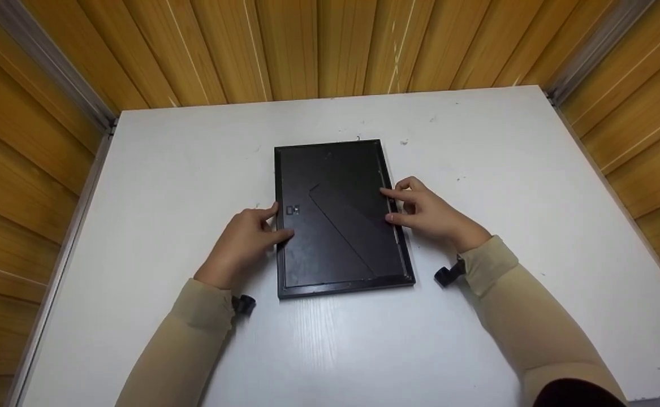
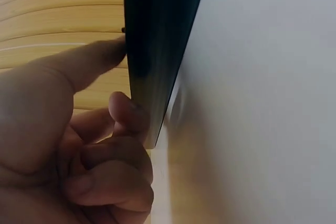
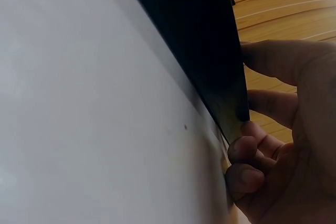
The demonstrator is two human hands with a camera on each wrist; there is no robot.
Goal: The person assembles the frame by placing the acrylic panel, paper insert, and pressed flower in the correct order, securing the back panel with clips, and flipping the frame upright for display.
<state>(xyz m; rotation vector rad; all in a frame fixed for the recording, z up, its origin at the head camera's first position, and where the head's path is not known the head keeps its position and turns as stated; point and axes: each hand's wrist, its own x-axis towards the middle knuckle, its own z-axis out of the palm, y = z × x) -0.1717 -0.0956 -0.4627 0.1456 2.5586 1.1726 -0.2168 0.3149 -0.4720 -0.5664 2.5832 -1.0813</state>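
Two part-closed grips, your left (image 1: 244, 240) and right (image 1: 436, 213), are pinching the probably stiff frame (image 1: 324, 249) by sensible holds: its long edges (image 1: 281, 265).

Picture frame (image 1: 341, 217), centre: backing panel smooth, satin sheen, board-like; rim smooth, lightly glossy. Hanger (image 1: 292, 210), left of centre: metal-looking, with a bright glint. Counter (image 1: 477, 158): smooth, semi-gloss, streaked like wood grain at lower centre, scuff-marked near the top. Wall panels (image 1: 341, 45), top and both sides: wood-grained, glossy, light-streaked. Rail (image 1: 47, 62), upper left: dull metal. Sleeve (image 1: 533, 316), lower right: matt cloth. Wrist clip (image 1: 245, 305), lower left: smooth plastic by its look.
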